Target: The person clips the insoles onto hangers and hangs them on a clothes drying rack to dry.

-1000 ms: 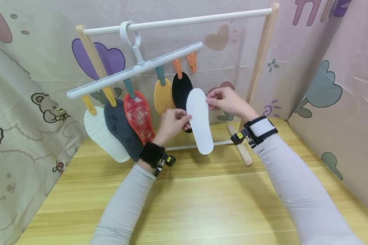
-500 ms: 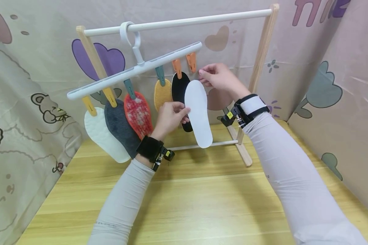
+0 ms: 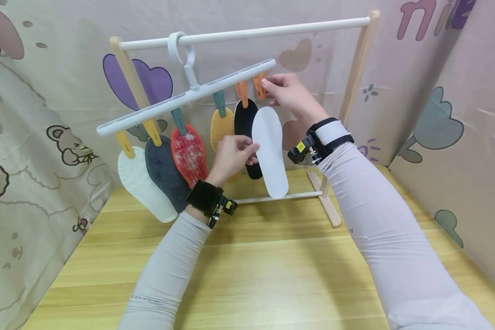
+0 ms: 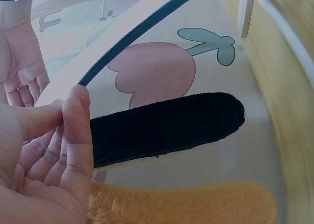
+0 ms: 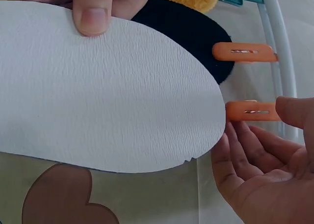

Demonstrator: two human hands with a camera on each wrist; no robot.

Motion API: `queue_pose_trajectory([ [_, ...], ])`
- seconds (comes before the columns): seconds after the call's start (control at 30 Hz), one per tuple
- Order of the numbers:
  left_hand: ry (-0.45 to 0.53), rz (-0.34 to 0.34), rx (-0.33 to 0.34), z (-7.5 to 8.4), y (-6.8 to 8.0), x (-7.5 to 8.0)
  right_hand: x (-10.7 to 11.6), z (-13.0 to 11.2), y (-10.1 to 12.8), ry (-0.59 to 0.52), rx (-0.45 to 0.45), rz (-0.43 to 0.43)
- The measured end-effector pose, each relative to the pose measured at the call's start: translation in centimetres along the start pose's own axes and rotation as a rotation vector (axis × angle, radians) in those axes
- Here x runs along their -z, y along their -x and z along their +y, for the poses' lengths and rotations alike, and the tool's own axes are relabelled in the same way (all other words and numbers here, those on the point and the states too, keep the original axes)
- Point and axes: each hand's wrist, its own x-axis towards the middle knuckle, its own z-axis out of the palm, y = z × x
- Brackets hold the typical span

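A plain white insole is held upright in front of the hanger. My left hand pinches its left edge between thumb and fingers; in the left wrist view the insole's thin edge looks dark. My right hand is at the outermost orange clothespin, its thumb on the clip's upper end and its fingers behind. In the right wrist view, the insole's rounded top lies right at this orange clip's tip; whether it is between the clip's jaws cannot be told.
More insoles hang clipped: black, yellow, red, dark grey and quilted white. The hanger hooks on a rack's white rod, tilted up to the right. Below is a wooden table.
My right hand has let go of the white insole's right edge and moved up to the outermost orange clothespin. My left hand has raised the insole a little, still holding it.
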Motion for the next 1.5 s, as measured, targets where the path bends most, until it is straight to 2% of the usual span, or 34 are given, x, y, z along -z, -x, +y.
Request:
queue_pose_trajectory([
  [0.27,-0.003,0.008,-0.001,0.1,-0.1,0.2,0.3,0.3,0.4,0.018,0.06,-0.01],
  [0.5,-0.018,0.004,-0.035,-0.1,0.0,0.3,0.6,0.6,0.7,0.005,0.09,-0.011],
  [0.87,-0.042,0.013,-0.064,0.0,0.0,0.1,1.2,1.0,0.8,-0.088,0.108,0.024],
  [1.5,-0.042,0.014,-0.072,0.8,0.1,0.3,1.4,1.2,0.6,-0.103,0.114,0.022],
])
